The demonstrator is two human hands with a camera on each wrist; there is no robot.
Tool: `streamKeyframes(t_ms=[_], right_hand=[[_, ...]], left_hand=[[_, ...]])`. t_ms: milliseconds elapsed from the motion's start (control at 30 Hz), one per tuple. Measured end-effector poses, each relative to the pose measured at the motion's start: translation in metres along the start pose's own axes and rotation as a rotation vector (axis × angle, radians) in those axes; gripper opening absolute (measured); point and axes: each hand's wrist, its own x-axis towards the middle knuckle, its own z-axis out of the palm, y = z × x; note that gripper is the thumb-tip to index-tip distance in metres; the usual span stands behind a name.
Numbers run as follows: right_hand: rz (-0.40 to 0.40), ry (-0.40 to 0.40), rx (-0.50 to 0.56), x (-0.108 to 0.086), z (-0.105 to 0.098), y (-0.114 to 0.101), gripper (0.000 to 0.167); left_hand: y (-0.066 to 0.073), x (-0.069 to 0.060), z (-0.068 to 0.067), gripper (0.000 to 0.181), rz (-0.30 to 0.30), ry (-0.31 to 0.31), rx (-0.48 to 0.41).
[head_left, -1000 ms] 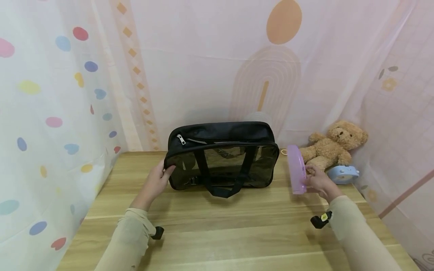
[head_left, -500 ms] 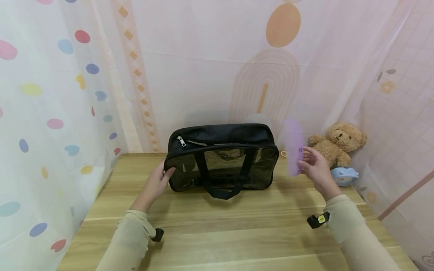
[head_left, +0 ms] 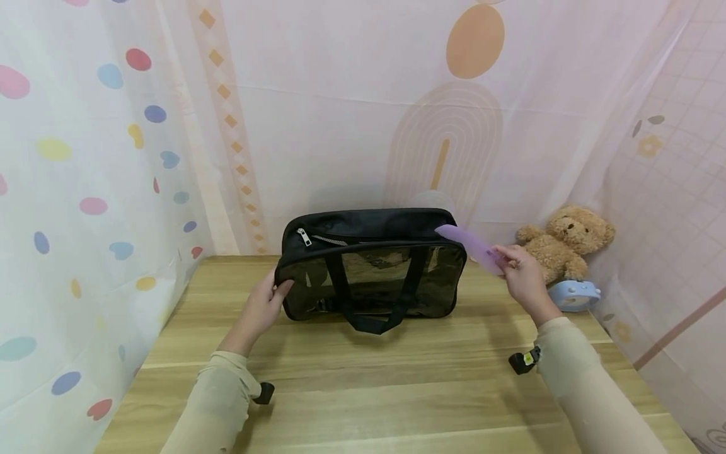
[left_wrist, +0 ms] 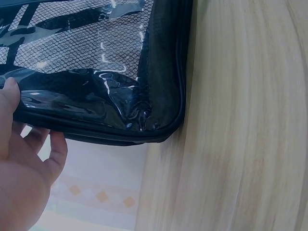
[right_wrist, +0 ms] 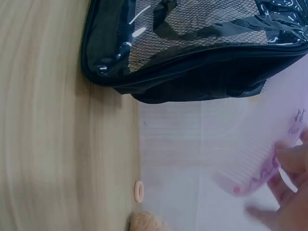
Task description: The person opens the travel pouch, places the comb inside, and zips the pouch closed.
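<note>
A black bag (head_left: 371,277) with clear front panel, mesh and drooping handles stands upright on the wooden table. Its top zipper pull (head_left: 304,237) lies at the left, and the top looks partly unzipped. At the bag's left edge, my left hand (head_left: 263,310) grips the side, thumb on the clear front and fingers behind, as the left wrist view also shows. My right hand (head_left: 524,277) pinches a translucent purple comb (head_left: 467,243) by one end. The comb slants up leftward, its far end over the bag's top right corner; whether they touch I cannot tell. In the right wrist view the comb (right_wrist: 269,144) is blurred.
A brown teddy bear (head_left: 558,249) leans at the table's back right. A small blue alarm clock (head_left: 574,295) stands in front of it. A small orange ring (right_wrist: 139,191) lies near the table's back edge. Patterned curtains (head_left: 340,126) hang behind and at both sides.
My right hand has lifted the comb from beside the bear, moved it left and tilted it from upright to slanting toward the bag's top. The left hand and bag stay put.
</note>
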Motion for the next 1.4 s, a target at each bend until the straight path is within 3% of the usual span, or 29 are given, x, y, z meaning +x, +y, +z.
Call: streamKeyframes(t_ms=[133,233,367,467,667,800,1200,1400], right_hand=[[0.034,-0.012,-0.02,0.01,0.0,-0.005,0.029],[0.037,-0.072,-0.032,0.015,-0.001,-0.007,0.039],[0.005,-0.157,-0.046,0.017,-0.002,-0.007,0.054],[-0.009,-0.169,-0.042,0.017,-0.002,-0.007,0.054],[-0.022,-0.128,-0.104,0.018,0.0,-0.005,0.034],[-0.015,-0.053,-0.123,0.019,0.002,-0.003,0.022],[0.155,0.181,0.063,0.021,0.006,-0.01,0.02],[0.148,0.171,0.14,0.022,0.01,-0.016,0.016]], left_hand=[[0.001,0.0,-0.001,0.038,-0.002,0.01,0.017],[0.002,0.0,-0.001,0.038,0.001,0.008,0.019],[0.004,0.001,-0.001,0.038,0.001,0.004,0.005],[0.005,0.001,-0.002,0.038,-0.001,-0.001,-0.004],[0.006,0.0,-0.002,0.038,0.004,-0.009,-0.023],[0.005,0.0,-0.002,0.037,0.0,-0.011,-0.031],[0.002,-0.001,0.0,0.037,-0.002,-0.009,-0.035],[0.002,-0.001,0.001,0.035,0.001,0.0,-0.031]])
